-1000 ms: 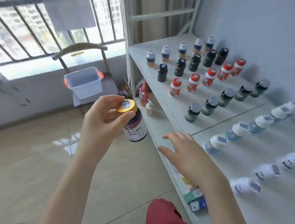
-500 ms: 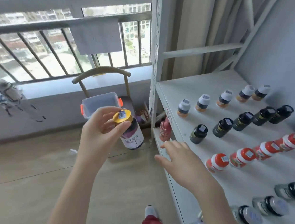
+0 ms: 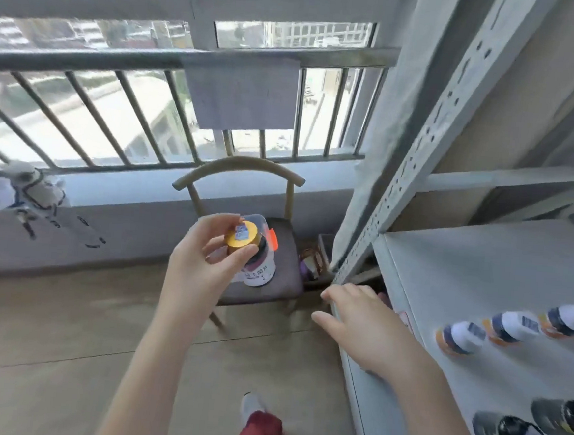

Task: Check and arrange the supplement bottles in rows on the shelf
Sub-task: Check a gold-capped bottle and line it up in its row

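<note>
While the left hand [image 3: 200,266] pinches the bottle [image 3: 258,270], the right hand [image 3: 368,328] spreads flat.

left hand [image 3: 203,265]: raised, fingers [image 3: 222,219] grip bottle [image 3: 260,271] at cap | right hand [image 3: 369,330]: palm down, fingers relaxed

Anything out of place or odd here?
Only the yellow-capped bottle: it is off the shelf, gripped in the left hand, in front of the chair. The shelf bottles are blurred but stand in rows; no spill shows.
</note>
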